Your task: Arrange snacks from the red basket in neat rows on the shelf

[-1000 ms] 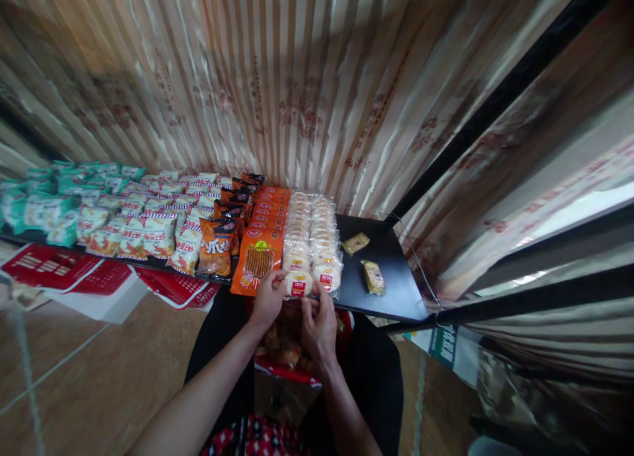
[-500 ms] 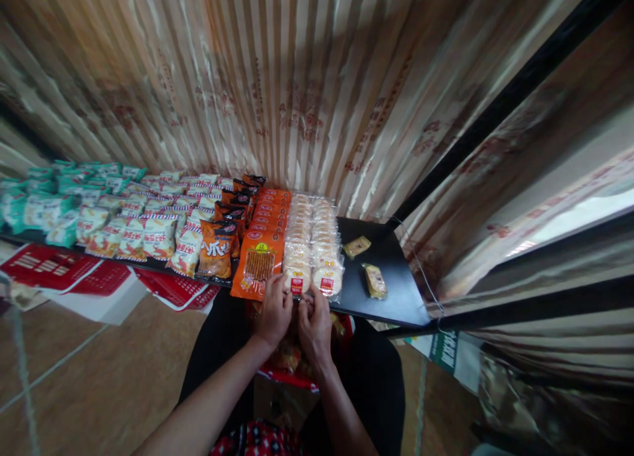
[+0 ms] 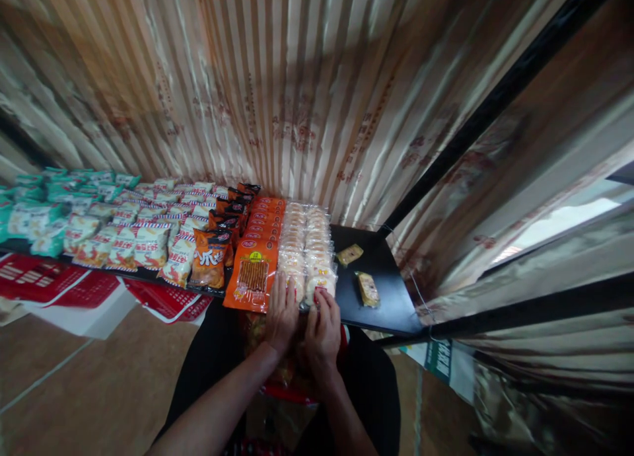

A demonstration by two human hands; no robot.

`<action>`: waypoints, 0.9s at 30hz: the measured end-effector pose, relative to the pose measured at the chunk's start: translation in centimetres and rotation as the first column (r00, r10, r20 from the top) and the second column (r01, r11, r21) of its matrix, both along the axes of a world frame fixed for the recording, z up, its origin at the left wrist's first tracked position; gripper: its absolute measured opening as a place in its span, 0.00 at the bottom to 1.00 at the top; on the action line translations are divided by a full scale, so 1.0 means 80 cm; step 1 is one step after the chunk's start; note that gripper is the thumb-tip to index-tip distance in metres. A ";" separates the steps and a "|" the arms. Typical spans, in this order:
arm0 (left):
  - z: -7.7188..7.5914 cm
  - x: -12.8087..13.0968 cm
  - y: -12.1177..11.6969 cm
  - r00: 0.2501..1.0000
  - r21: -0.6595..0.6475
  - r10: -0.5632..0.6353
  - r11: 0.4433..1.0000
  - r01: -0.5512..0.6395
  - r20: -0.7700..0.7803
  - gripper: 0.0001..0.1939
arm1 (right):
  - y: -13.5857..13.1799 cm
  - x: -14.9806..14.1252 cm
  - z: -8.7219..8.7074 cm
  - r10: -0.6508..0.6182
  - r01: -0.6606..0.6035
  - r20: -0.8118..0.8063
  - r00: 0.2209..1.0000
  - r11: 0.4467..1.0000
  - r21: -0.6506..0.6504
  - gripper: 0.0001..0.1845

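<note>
Two columns of clear-wrapped round white rice crackers [image 3: 318, 285] stand in overlapping rows on a black shelf [image 3: 391, 314]. My left hand [image 3: 283, 318] lies with fingers stretched over the front pack of the left column, partly covering its red label. On the front pack of the right column rest the bent fingertips of my right hand [image 3: 321, 327], thumb apart, near the shelf edge. Neither hand lifts a pack. Just left of my left hand is an orange bag of stick snacks [image 3: 252, 274], the front one of an overlapping row.
Orange-and-black snack bags [image 3: 210, 258], white snack bags [image 3: 151, 244] and green packs [image 3: 49, 234] fill the shelf's left. Two yellow wrapped snacks [image 3: 368, 289] lie at right. A black metal bar [image 3: 475, 132] slants upward. A red basket [image 3: 290, 393] with packets sits between my legs.
Both hands have moved from the shelf's front edge up onto the front cracker packs. My left fingers have straightened. The view has shifted slightly, and the packs keep their places.
</note>
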State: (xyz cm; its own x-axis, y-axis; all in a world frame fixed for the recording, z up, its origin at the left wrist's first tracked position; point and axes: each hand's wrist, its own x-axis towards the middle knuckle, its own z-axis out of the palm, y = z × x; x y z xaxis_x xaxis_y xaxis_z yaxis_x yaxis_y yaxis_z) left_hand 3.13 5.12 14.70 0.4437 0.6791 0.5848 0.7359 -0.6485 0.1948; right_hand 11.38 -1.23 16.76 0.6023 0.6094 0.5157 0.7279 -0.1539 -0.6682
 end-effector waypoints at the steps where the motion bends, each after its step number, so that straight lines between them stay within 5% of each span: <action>1: -0.002 0.001 0.001 1.000 -0.007 -0.002 1.000 0.002 0.000 0.26 | 0.002 0.011 0.005 -0.037 0.038 0.036 0.999 0.999 -0.005 0.22; 4: -0.004 0.003 0.001 1.000 -0.023 0.004 1.000 -0.004 0.015 0.26 | 0.015 0.045 0.016 -0.120 0.123 0.094 0.988 0.992 -0.026 0.26; 9: 0.000 0.004 0.001 0.999 -0.038 -0.020 0.999 0.022 0.045 0.28 | 0.053 0.078 0.014 -0.046 0.062 0.125 0.991 0.990 -0.125 0.29; 27: -0.001 0.010 0.009 0.994 -0.013 -0.043 0.999 0.044 0.100 0.32 | 0.079 0.071 -0.003 0.022 0.012 0.179 0.984 0.982 -0.186 0.27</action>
